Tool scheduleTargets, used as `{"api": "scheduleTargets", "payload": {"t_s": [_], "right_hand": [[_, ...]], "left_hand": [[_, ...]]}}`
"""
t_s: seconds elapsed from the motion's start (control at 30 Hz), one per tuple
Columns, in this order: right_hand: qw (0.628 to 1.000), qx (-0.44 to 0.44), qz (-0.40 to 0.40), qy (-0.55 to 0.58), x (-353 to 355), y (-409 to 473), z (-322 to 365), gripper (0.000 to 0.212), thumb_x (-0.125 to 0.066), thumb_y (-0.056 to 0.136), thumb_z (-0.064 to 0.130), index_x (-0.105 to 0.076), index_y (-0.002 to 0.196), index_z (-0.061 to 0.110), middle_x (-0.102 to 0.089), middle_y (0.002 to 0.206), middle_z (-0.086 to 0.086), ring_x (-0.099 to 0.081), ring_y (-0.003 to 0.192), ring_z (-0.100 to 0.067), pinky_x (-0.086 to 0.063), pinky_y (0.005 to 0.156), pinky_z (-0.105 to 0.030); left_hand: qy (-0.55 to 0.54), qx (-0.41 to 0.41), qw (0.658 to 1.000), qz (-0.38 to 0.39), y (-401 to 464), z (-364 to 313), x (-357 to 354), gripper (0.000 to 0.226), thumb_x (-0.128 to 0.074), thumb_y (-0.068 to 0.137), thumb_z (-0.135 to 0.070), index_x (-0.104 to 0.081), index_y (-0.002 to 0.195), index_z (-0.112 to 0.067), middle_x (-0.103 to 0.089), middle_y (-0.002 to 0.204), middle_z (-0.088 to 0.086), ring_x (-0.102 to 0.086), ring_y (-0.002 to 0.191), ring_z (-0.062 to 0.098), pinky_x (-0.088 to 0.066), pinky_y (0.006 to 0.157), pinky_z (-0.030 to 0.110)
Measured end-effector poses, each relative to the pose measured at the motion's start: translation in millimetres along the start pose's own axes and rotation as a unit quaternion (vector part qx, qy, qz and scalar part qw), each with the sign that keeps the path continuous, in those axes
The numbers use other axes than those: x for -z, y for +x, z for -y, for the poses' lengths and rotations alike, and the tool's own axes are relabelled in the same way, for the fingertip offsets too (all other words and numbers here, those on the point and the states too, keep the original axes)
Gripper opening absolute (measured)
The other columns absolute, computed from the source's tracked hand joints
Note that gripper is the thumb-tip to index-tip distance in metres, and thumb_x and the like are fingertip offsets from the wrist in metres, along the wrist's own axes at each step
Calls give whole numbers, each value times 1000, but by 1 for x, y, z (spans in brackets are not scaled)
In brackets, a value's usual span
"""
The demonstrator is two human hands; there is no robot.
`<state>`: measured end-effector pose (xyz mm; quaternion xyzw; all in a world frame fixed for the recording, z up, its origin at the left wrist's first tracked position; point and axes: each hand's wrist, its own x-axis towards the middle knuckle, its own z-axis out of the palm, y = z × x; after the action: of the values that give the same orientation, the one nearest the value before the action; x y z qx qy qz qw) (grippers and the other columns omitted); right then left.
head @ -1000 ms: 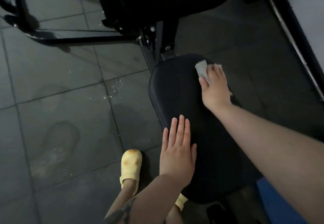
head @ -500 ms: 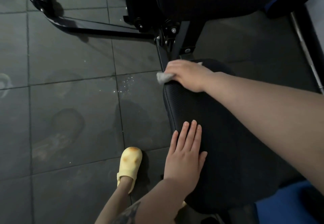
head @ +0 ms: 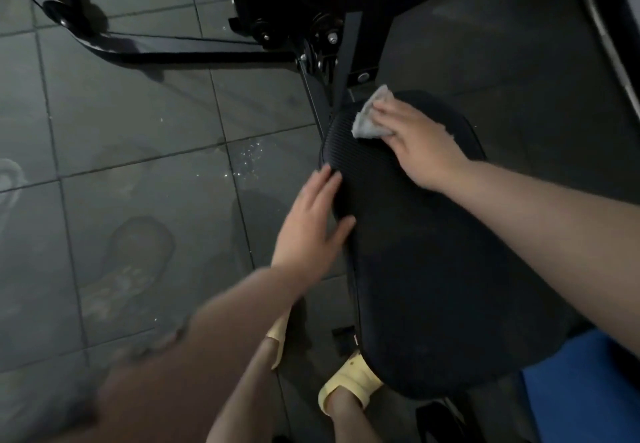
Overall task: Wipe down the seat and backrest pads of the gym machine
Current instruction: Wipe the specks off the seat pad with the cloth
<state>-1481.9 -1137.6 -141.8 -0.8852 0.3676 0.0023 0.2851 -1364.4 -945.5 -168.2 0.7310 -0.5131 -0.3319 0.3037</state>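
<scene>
The seat (head: 433,252) is looking matt, with fine ribs. The rag (head: 369,120) is appearing soft cloth. The frame (head: 166,51) is shining glossy black.

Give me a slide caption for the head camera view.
Right hand wipes the black seat pad with a grey cloth while the left hand steadies its edge.
</scene>
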Motion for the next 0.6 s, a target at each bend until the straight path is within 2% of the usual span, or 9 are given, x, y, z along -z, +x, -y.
{"api": "scheduleTargets", "payload": {"t_s": [0.13,0.23,0.3,0.33,0.4,0.47,0.5,0.6], "right_hand": [[998,61,-3,-34,-25,-63,17,43,-54,91,2,-52,134,9,-41,148,-10,-27,143,-23,-20,118,-42],[980,167,73,-79,-33,-67,31,40,-52,95,12,-52,134,13,-41,149,-5,-25,143,-19,-14,119,-36],[965,216,119,-84,-34,-50,40,38,-48,96,18,-54,133,13,-44,146,-4,-25,143,-19,-7,119,-29],[961,230,126,-89,-35,-41,44,37,-48,96,19,-55,132,11,-47,144,-4,-26,142,-19,-2,118,-23],[957,243,115,-107,-35,-33,47,35,-49,95,19,-59,127,8,-51,140,-6,-29,140,-21,4,114,-17],[952,256,108,-128,-34,-43,47,33,-49,94,21,-62,122,8,-55,136,-6,-32,138,-21,1,115,-19],[945,271,115,-142,-35,-52,47,33,-49,94,23,-62,120,9,-56,135,-5,-33,138,-21,-1,116,-21],[906,316,218,-177,-33,-72,50,36,-44,95,29,-62,122,14,-53,138,-3,-31,139,-19,4,116,-24]], "left_hand": [[64,-35,994,81,63,12,27,58,-51,96,-18,-27,149,-13,-18,159,3,-11,148,19,-9,119,27],[124,-106,978,131,87,17,42,53,-41,99,-10,-26,149,-18,-15,160,0,-8,148,17,-7,118,24],[109,-91,974,175,94,21,47,52,-37,99,-8,-25,149,-16,-10,161,2,-2,148,18,-4,119,24],[117,-91,974,171,95,19,48,50,-36,99,-10,-24,148,-13,-7,161,6,3,148,23,-1,120,28],[238,-136,944,183,92,18,48,50,-34,100,-15,-22,147,-7,-4,160,11,6,148,29,-3,121,36],[145,-92,971,168,87,17,50,50,-35,100,-10,-25,149,-18,-10,161,3,-6,148,22,-10,120,34],[143,-106,970,164,85,16,53,52,-37,100,-9,-25,149,-23,-12,161,-2,-9,148,18,-11,119,31],[136,-102,970,174,71,13,46,54,-40,100,-14,-23,150,-24,-8,161,-6,-1,148,13,-3,117,22]]}}
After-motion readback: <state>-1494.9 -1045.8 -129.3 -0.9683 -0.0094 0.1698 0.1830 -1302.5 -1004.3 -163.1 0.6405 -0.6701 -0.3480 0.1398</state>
